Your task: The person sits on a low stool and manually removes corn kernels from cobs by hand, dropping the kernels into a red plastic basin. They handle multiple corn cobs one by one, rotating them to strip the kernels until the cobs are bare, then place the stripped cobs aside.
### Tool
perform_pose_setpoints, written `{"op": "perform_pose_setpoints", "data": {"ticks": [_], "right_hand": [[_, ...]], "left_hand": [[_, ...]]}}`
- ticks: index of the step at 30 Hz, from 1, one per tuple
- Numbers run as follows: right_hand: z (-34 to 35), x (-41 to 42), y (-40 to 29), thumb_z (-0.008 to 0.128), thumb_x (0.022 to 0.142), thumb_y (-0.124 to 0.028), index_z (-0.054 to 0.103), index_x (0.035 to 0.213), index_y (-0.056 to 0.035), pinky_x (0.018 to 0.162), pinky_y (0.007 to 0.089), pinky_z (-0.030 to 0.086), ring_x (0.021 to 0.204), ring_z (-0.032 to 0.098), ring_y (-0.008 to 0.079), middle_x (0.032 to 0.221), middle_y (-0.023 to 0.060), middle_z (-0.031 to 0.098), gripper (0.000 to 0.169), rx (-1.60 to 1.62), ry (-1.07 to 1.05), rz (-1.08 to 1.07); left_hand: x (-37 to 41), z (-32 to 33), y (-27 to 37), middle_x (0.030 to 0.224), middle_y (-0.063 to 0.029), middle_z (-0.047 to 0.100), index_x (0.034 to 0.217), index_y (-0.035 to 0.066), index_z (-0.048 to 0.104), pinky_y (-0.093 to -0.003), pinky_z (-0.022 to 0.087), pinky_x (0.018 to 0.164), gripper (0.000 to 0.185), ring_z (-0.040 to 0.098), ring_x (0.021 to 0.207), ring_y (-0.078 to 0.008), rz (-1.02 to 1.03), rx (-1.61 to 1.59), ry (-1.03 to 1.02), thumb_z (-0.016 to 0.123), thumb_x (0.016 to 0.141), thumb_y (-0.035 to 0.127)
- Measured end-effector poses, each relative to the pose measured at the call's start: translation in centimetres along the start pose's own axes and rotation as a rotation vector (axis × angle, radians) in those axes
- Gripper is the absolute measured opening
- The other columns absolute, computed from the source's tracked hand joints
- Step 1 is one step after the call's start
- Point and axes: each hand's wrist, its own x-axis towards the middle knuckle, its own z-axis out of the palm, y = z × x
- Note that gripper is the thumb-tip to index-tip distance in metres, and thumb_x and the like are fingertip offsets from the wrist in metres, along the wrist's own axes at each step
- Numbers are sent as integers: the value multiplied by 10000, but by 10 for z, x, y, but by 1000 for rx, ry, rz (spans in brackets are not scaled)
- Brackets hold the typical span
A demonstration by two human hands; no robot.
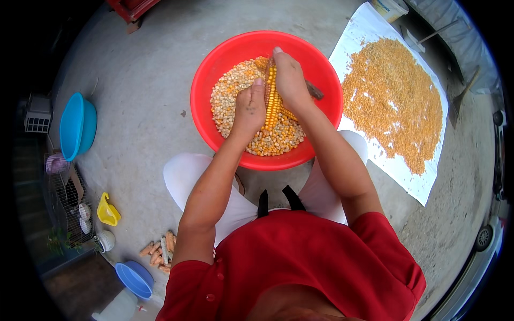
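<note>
A partly shelled corn cob (272, 98) is held between my two hands above a red plastic basin (202, 116). My left hand (249, 105) grips its near left side with the thumb raised along it. Around the far right side wraps my right hand (288, 78). Yellow kernels still sit in rows on the cob, while a reddish-brown strip on its left looks bare. Loose corn kernels (231, 90), pale and orange, cover the basin's bottom. Another yellow cob (288, 114) lies partly hidden under my right wrist. A dark stick-like piece (314, 90) rests at the basin's right.
On the right, a white sheet (417, 191) carries spread kernels (395, 96). Bare cobs (157, 252) lie on the concrete floor at my left. Farther left are a turquoise basin (71, 128), a yellow plastic container (107, 210), a blue basin (134, 279) and a wire cage (70, 196).
</note>
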Motion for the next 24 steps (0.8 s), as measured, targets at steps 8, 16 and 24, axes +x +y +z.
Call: {"op": "perform_pose_setpoints", "data": {"ticks": [8, 16, 24], "right_hand": [[4, -7, -4, 387, 923, -295, 481, 772, 72, 702, 414, 380, 713, 473, 310, 742, 221, 523, 408, -79, -19, -102], [4, -8, -2, 391, 926, -284, 491, 762, 57, 698, 404, 388, 701, 481, 283, 710, 189, 510, 392, -46, -30, -122], [10, -17, 0, 395, 935, -289, 487, 740, 38, 662, 387, 388, 654, 451, 249, 678, 159, 487, 391, -63, -94, -118]], "left_hand": [[5, -1, -5, 616, 1, 512, 764, -18, 607, -273, 388, 565, 422, 449, 619, -71, 69, -59, -4, 433, 982, 298], [1, -1, 11, 658, 8, 535, 743, -13, 601, -257, 404, 600, 443, 455, 636, -78, -38, -171, 14, 435, 983, 321], [3, 0, 10, 682, 9, 545, 745, -13, 601, -256, 411, 629, 462, 467, 668, -71, 78, -82, 41, 448, 976, 357]]}}
